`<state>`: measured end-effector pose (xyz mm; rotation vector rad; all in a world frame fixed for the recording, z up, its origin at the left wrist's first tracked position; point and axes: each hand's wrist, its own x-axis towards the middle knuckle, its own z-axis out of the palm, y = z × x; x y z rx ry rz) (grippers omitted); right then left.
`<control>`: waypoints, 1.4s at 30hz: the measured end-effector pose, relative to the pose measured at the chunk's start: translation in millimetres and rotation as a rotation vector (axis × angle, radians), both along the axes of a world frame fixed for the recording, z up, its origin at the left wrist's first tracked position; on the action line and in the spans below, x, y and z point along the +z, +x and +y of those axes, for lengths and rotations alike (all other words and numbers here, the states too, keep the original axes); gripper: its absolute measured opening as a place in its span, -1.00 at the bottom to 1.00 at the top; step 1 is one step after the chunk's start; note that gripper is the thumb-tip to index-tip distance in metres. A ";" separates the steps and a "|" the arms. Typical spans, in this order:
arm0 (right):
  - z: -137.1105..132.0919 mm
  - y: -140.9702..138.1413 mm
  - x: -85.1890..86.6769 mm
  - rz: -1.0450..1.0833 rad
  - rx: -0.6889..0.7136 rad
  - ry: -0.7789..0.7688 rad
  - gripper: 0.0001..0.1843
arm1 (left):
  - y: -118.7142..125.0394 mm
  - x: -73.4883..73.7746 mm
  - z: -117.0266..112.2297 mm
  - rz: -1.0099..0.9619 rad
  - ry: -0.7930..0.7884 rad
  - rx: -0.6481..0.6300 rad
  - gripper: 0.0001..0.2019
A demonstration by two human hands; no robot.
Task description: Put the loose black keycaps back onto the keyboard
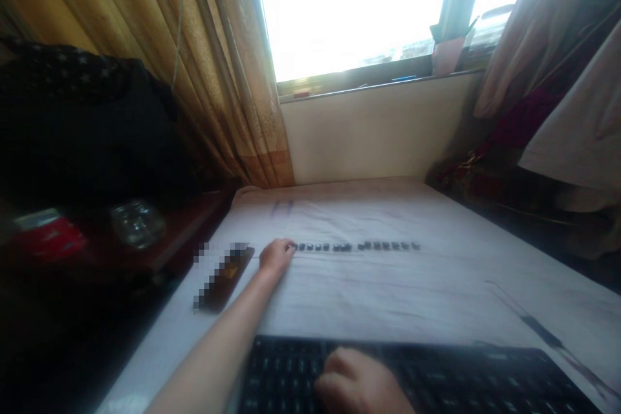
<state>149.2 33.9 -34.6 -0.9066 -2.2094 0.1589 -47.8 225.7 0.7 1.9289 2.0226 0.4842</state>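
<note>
A black keyboard lies on the cloth-covered surface close in front of me. My right hand is over its left-middle part, fingers curled in; whatever they may hold is hidden. Farther off, small dark keycaps form a line running left to right, with a gap near its middle. My left hand reaches out to the left end of this line. Its fingertips are pinched together at the endmost keycap, which they seem to grip.
Left of my left hand lies a dark phone-like slab, partly pixelated. A thin tool with a dark handle lies on the right side of the pale cloth. A glass jar stands on the dark side table. Curtains frame the window.
</note>
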 end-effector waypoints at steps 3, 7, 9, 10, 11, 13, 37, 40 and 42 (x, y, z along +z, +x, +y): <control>-0.4 -2.2 0.1 0.026 -0.002 0.065 -0.80 | -1.5 2.1 -2.2 -0.033 0.008 -0.024 -0.70; -5.3 -1.3 11.8 0.061 0.029 0.053 -0.73 | -14.4 8.6 -21.2 -0.134 0.005 -0.105 -0.69; -8.9 1.2 20.4 0.041 0.051 -0.038 -0.72 | -25.4 13.3 -44.0 -0.190 0.013 -0.155 -0.68; -10.3 2.8 24.6 0.036 0.059 -0.084 -0.72 | -31.4 15.9 -59.2 -0.215 0.022 -0.182 -0.69; -11.5 4.5 28.6 0.041 0.059 -0.131 -0.72 | -37.2 18.6 -76.5 -0.236 0.035 -0.209 -0.72; -12.7 7.6 35.2 0.063 0.073 -0.227 -0.74 | -47.7 22.9 -114.4 -0.266 0.072 -0.263 -0.82; 14.3 -42.9 43.2 -0.053 -0.059 -0.386 -0.86 | -46.0 16.5 -193.6 -0.092 0.256 -0.548 -0.82; 16.4 -44.1 39.9 -0.055 -0.073 -0.352 -0.88 | -48.1 16.0 -195.0 -0.112 0.279 -0.526 -0.81; 17.4 -44.6 38.1 -0.036 -0.108 -0.343 -0.88 | -50.7 15.4 -197.2 -0.118 0.311 -0.503 -0.82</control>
